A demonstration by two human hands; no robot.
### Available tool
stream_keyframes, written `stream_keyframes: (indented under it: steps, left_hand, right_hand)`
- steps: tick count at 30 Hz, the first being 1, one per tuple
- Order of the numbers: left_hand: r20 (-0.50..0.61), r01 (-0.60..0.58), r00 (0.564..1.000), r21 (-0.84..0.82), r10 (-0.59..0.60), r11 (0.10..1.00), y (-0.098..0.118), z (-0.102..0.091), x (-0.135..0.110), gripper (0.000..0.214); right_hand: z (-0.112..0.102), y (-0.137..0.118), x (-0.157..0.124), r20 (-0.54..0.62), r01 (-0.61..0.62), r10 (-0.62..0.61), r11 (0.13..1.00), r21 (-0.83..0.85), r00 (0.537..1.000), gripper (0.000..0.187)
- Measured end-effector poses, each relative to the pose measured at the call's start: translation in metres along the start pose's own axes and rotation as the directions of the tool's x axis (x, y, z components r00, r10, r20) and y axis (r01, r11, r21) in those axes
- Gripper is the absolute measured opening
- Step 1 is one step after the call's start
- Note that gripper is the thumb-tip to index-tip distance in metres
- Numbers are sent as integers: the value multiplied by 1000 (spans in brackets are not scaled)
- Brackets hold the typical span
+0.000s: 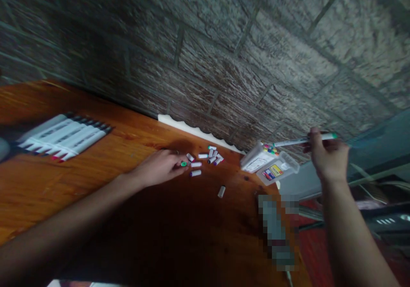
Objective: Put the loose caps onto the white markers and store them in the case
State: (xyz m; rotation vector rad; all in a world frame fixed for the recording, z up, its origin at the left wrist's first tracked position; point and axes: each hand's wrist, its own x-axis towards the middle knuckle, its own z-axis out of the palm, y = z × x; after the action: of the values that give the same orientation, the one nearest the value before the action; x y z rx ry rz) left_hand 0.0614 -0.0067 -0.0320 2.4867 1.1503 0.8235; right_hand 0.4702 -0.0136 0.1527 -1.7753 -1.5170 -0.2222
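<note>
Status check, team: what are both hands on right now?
Right hand: gripping white marker. Left hand: fingertips at green-ended cap, loose marker caps beside. Clear plastic case nearby.

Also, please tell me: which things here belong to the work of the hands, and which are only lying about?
At work: left hand, by a green-ended piece and short white tubes; right hand, holding a white marker; clear plastic boxes.
Lying about: bundled markers, brick wall, wooden table.
</note>
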Motion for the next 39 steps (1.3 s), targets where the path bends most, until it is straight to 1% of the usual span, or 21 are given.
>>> stream_keyframes:
  steps: [1, 3, 6, 8, 9, 11, 13, 14, 16, 18, 19, 24, 30, 34, 39]
  left_hand:
    - [-4, 0, 1000, -6, -1, 1000, 1, -1, 0, 18]
    - [-17, 1, 1000, -18, -1, 1000, 3, -2, 0, 17]
    - [-35, -8, 999, -14, 7, 1000, 6, -3, 0, 17]
    - [-29, -10, 1000, 0, 10, 1000, 8, -4, 0, 17]
    - [-20, -9, 1000, 10, 9, 1000, 9, -4, 0, 17]
    - [5, -7, 1000, 32, 7, 999, 10, -5, 0, 18]
    - [22, -10, 1000, 49, 9, 999, 12, -6, 0, 19]
    - [24, -12, 1000, 55, 11, 998, 13, -7, 0, 20]
    - [24, -8, 1000, 59, 7, 998, 14, -8, 0, 20]
    - [28, 0, 1000, 62, -2, 998, 15, -8, 0, 20]
    - [29, 4, 1000, 64, -6, 998, 16, -8, 0, 20]
    - [37, -10, 999, 116, 6, 993, 18, -7, 0, 24]
    - [36, -9, 999, 133, 4, 991, 17, -5, 0, 23]
    - [63, 1, 998, 137, -10, 991, 18, -5, 0, 24]
    - [75, 6, 997, 122, -15, 992, 19, -6, 0, 25]
  right_hand:
    - [3, 3, 7, 45, 1, 0, 999, -34, 999, 55]
    - [16, 6, 15, 96, 3, 1, 999, -49, 995, 50]
    - [39, 11, 17, 236, 23, -10, 998, -53, 972, 50]
    - [47, 15, 16, 302, 39, -18, 997, -64, 953, 50]
    - [48, 17, 15, 318, 48, -22, 996, -76, 948, 50]
    - [44, 21, 12, 321, 67, -30, 992, -105, 947, 52]
    - [36, 23, 8, 344, 88, -41, 988, -124, 938, 49]
    - [33, 24, 7, 382, 100, -46, 987, -122, 923, 46]
    - [30, 24, 5, 485, 121, -58, 988, -99, 872, 42]
    - [31, 24, 6, 561, 133, -65, 988, -82, 825, 43]
    - [33, 23, 8, 581, 139, -67, 987, -81, 811, 44]
    - [38, 20, 25, 636, 178, -89, 981, -78, 767, 49]
    - [40, 26, 36, 729, 190, -118, 982, -17, 675, 54]
    - [37, 28, 39, 751, 181, -116, 984, -5, 650, 58]
    - [26, 22, 38, 779, 145, -107, 989, 21, 617, 67]
